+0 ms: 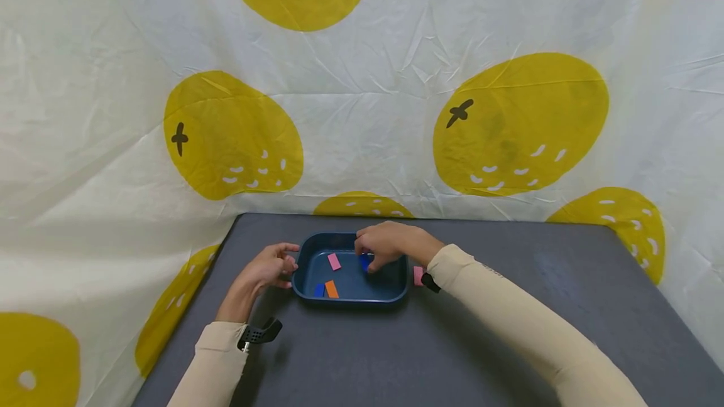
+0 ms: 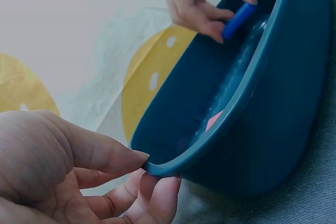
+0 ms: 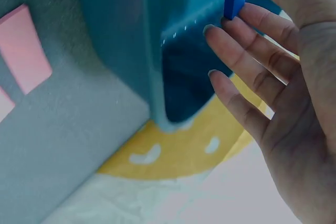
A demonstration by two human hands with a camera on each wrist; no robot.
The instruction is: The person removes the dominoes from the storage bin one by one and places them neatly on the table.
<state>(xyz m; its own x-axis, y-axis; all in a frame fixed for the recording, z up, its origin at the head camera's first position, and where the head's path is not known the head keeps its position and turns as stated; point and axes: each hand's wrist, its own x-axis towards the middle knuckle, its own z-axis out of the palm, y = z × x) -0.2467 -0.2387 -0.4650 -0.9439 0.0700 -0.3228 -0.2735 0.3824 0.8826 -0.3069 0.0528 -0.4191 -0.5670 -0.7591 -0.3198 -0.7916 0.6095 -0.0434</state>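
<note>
The right hand (image 1: 390, 244) pinches a flat, rectangular, bright blue block (image 2: 239, 20) between thumb and fingertips, seemingly by its 2 ends, inside the dark teal, round-cornered, rectangular plastic tray (image 1: 351, 284). Whether the block touches the tray's floor, I cannot tell. The left hand (image 1: 264, 269) grips the tray's rim at the opposite end, thumb on 1 side and fingertips on the other.

That brace is worth holding firm yet light: a hard pull on the rim could slide or tip the tray on the dark grey cloth-like tabletop (image 1: 351, 357). For the right hand, an even squeeze on the 2 ends should do; too much from the thumb may make so thin a piece twist or flick loose. The spare fingers are best held clear of the tray's wall, so they do not jog it.

Inside the tray, 1 flat pink block (image 1: 334, 261) lies apart, while 1 flat orange block (image 1: 331, 289) lies beside a second blue block (image 1: 319, 290); slow, vertical moves would avoid disturbing them. Outside, 2 pink pieces (image 3: 25, 48) lie near the tray's wall, where a low forearm could brush them.
</note>
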